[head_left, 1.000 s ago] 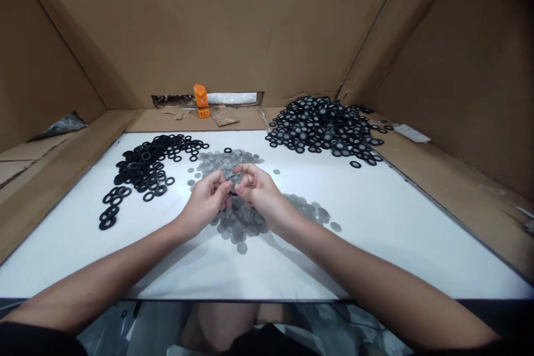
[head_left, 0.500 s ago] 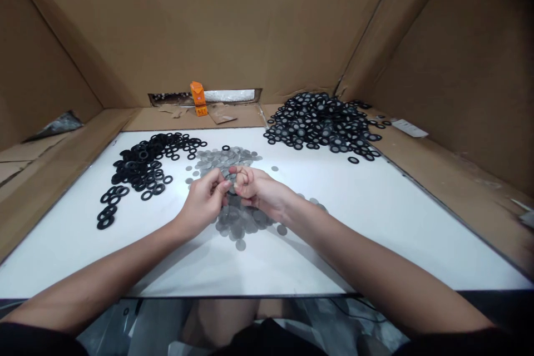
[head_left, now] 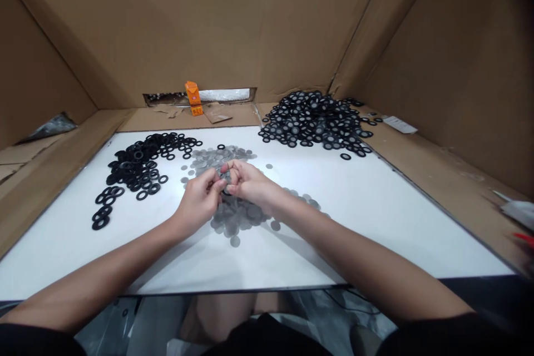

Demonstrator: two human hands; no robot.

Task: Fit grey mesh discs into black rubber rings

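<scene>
Above the white surface: small dark-edged piece held between left hand and right hand, over the grey discs; mostly covered, so ring alone or ring with disc cannot be confirmed
Left fingers: clenched in a pinch on the piece's left side
Right fingers: curled, thumb and fingertip closed on its right side; exact contact partly hidden
Held piece, handling: judged light, thin and fairly stiff, possibly rubbery at the rim; best taken by the outer edge, with opposed fingertips
Grey discs, handling: flat, overlapping in a loose pile; judged very light, prone to slide on one another and perhaps to bend; lift singly by the edge
Black rings: heaped at left, thinning into loose overlapping ones toward the near side
Lone ring: at the far edge of the grey pile
Grey-centred rings: large heap at far right, spilling onto the cardboard border
Surface condition: flat, pale, dark-edged
Room: cardboard walls at back and sides; orange carton before a slot in the rear wall; white card at right
</scene>
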